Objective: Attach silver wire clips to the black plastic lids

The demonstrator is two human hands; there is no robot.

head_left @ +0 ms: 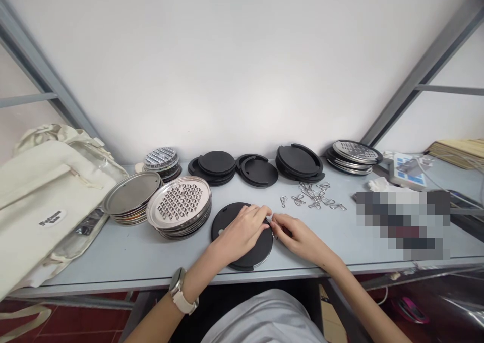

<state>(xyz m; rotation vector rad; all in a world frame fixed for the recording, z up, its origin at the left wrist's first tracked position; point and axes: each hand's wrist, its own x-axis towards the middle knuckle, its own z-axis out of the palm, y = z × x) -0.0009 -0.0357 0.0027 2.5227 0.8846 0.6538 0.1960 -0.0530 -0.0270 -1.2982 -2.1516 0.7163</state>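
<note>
A black round lid (229, 221) lies flat on the grey table near its front edge. My left hand (242, 232) rests on top of it, fingers curled toward its right rim. My right hand (297, 234) meets it at that rim, fingertips pinched on a small metal clip (269, 221) that touches the lid's edge. A scatter of several similar wire clips (315, 195) lies just behind my right hand. A watch with a pale strap sits on my left wrist.
Stacks of round metal grater discs (180, 204) and plain metal plates (130, 194) stand at left, more grater discs (353, 156) at back right. Black lid stacks (298, 162) line the wall. A cream bag (45, 191) fills the left end; papers and a blurred patch lie right.
</note>
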